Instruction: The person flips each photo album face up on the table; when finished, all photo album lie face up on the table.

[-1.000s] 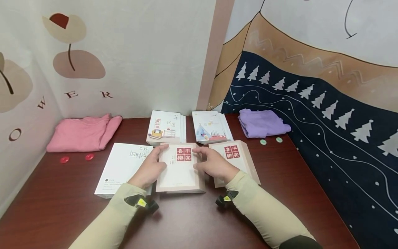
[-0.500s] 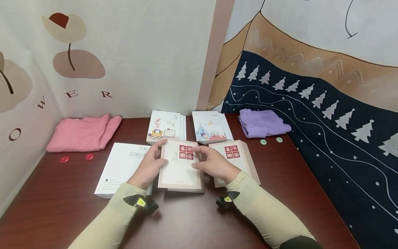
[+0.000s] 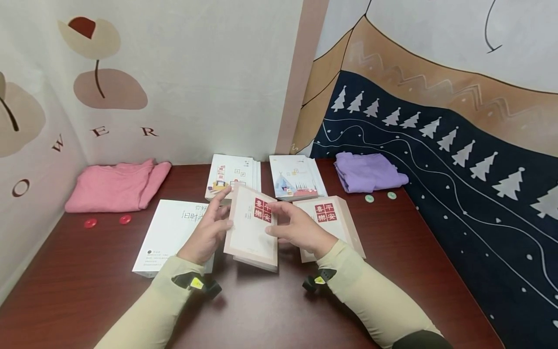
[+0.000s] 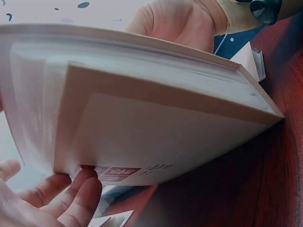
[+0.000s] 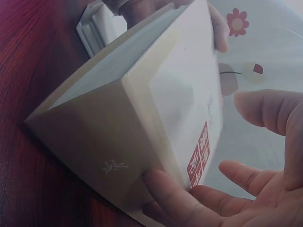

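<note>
A white and beige photo album [image 3: 249,225] with red square characters stands tilted between my hands, its lower part close to the table. Clear sleeves show between its covers in the left wrist view. My left hand [image 3: 205,232] holds its left edge, thumb at the front cover and fingertips [image 4: 85,189] on the other cover. At the right side, my right hand [image 3: 305,230] has spread fingers. Some right fingertips [image 5: 158,184] touch the spine, while the thumb [image 5: 265,106] stands away from the cover. A matching album [image 3: 324,213] lies beyond the right hand.
A white album [image 3: 163,237] lies at left, partly behind the left hand. Two illustrated stacks [image 3: 224,169] [image 3: 294,174] stand at the back. Folded pink cloth [image 3: 115,186], purple cloth [image 3: 368,172], red buttons [image 3: 90,223] and green buttons [image 3: 369,198] lie near the sides.
The album has gone from lying flat to tilted up, its top rising and its front turning. My left fingers have shifted up along the left edge; my right hand has barely moved.
</note>
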